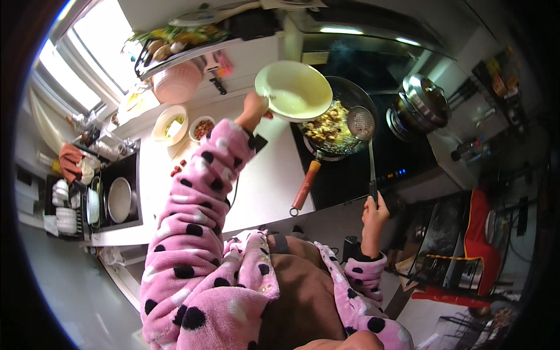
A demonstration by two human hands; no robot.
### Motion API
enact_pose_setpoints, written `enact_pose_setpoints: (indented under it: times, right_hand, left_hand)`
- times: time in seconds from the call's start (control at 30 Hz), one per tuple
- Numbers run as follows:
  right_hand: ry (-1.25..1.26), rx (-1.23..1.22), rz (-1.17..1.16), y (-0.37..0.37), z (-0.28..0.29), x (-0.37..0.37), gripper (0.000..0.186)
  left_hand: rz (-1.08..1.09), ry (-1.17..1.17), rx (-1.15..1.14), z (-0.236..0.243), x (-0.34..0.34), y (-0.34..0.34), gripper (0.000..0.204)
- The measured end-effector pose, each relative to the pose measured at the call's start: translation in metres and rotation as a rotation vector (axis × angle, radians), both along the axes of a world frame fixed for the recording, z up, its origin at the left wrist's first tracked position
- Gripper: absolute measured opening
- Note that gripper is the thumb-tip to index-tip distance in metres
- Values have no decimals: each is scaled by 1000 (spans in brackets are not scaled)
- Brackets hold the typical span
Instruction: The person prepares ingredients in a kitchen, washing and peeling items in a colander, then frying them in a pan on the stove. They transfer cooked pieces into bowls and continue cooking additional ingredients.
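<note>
My left hand [253, 109] grips the rim of a pale bowl [291, 87], which hangs tilted over the near left side of a wok [353, 90]. Only a light wet film shows inside the bowl. Browned yellowish pieces of food [328, 129] lie in oil in the wok. With its fingers around the dark handle, my right hand [374, 216] holds a skimmer [361, 122]. The skimmer's perforated head is over the right part of the wok. The wok's wooden handle [306, 186] points toward me, and neither hand touches it.
A lidded steel pot [424, 105] stands on the cooktop [402, 154] at right. On the white counter [265, 186] are a bowl of greens [170, 125] and a small bowl of reddish-brown pieces [202, 129]. A knife [217, 81] hangs on the wall; the sink [121, 198] is at left.
</note>
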State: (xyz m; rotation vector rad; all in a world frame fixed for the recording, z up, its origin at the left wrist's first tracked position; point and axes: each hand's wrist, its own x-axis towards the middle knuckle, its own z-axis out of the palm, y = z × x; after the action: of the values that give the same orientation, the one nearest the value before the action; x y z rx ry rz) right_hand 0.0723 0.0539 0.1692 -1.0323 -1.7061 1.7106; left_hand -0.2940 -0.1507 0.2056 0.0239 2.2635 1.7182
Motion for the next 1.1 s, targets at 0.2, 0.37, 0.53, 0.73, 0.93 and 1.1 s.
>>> enact_pose_setpoints:
  times: [0.2, 0.37, 0.53, 0.73, 0.93, 1.1]
  right_hand:
    - [181, -570, 72, -4, 19, -8, 14]
    - [225, -872, 166, -31, 15, -14, 19]
    - [288, -866, 152, -58, 8, -24, 17]
    - [335, -908, 91, -72, 6, -25, 19]
    - [334, -866, 32, -76, 2, -28, 19]
    - [300, -803, -37, -77, 1, -25, 14]
  left_hand:
    - [241, -436, 464, -54, 63, -102, 33]
    - [146, -294, 444, -91, 75, -168, 31]
    - [225, -256, 422, -140, 59, -192, 30]
    - [275, -299, 456, -180, 48, -191, 30]
    - [369, -370, 505, -199, 36, -182, 41]
    - [301, -366, 533, -223, 23, -182, 43]
